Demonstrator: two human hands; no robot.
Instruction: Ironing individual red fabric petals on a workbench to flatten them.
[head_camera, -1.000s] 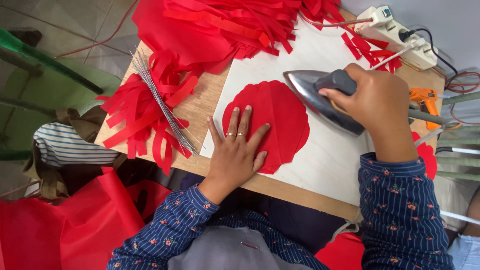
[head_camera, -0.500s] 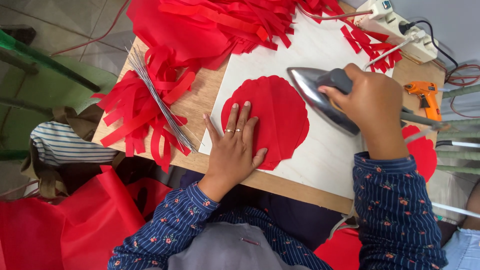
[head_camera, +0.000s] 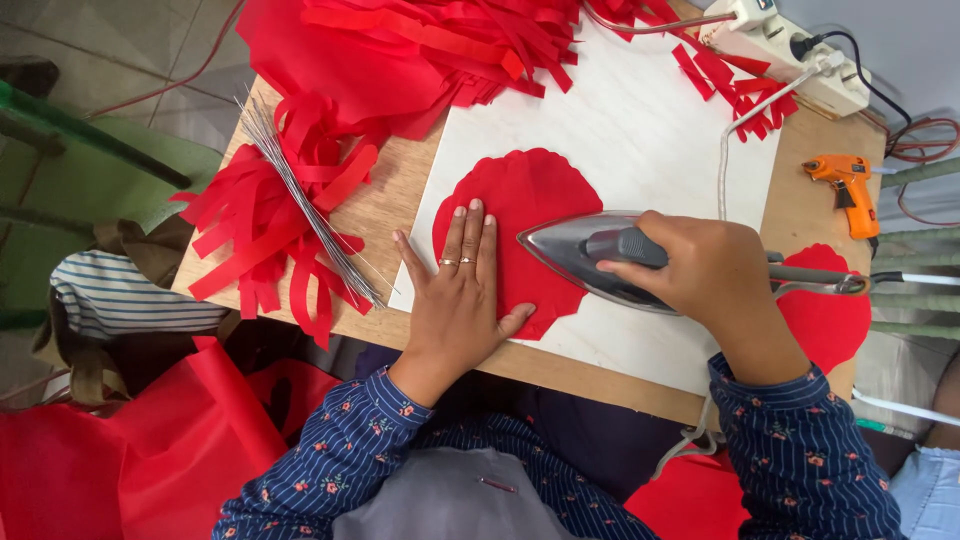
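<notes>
A round red fabric piece with a scalloped edge (head_camera: 520, 195) lies on a white board (head_camera: 640, 130). My left hand (head_camera: 458, 290) lies flat on the piece's left part, fingers spread, two rings on it. My right hand (head_camera: 700, 270) grips the grey handle of a metal iron (head_camera: 580, 250). The iron rests on the right half of the red piece, its tip pointing left toward my left hand's fingers.
Red fabric strips (head_camera: 270, 230) and a bundle of thin wires (head_camera: 300, 200) lie at the left of the wooden table (head_camera: 390, 215). A pile of red strips (head_camera: 430, 50) lies at the back. A power strip (head_camera: 790, 50), an orange glue gun (head_camera: 848, 190) and another red piece (head_camera: 825, 320) lie right.
My right hand has brought the iron down and to the left, from beside the red piece onto its right half. My left hand stays flat on the piece.
</notes>
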